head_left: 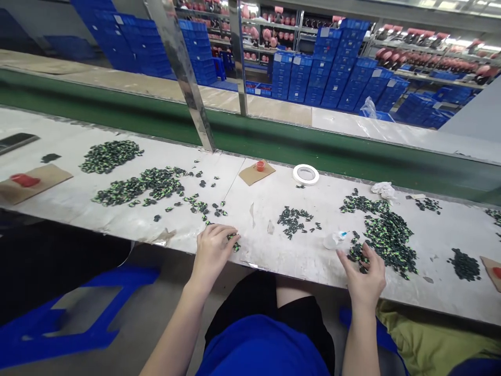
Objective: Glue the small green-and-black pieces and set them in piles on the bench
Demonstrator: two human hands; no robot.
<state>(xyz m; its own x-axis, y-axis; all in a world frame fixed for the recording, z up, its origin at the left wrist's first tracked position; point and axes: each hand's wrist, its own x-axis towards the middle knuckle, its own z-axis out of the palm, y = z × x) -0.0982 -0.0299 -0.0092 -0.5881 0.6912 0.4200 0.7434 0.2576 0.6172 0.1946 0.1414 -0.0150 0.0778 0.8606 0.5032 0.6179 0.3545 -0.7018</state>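
Under L hand [213,245], blk/grn pcs [236,246] only partly visible.

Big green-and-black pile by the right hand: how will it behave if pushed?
The pile will probably spread rather than slide as one; loose pieces lie around its edges. Each piece looks small, so likely light. Little rolling expected: shapes look irregular, not round.

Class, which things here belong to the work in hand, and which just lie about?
Likely part of the work:
black-and-green pieces by the left hand
large pile of pieces beside the right hand
blue-tipped bottle, near the right hand

Apparently just lying about:
white tape roll
crumpled white wad
stacked blue crates behind
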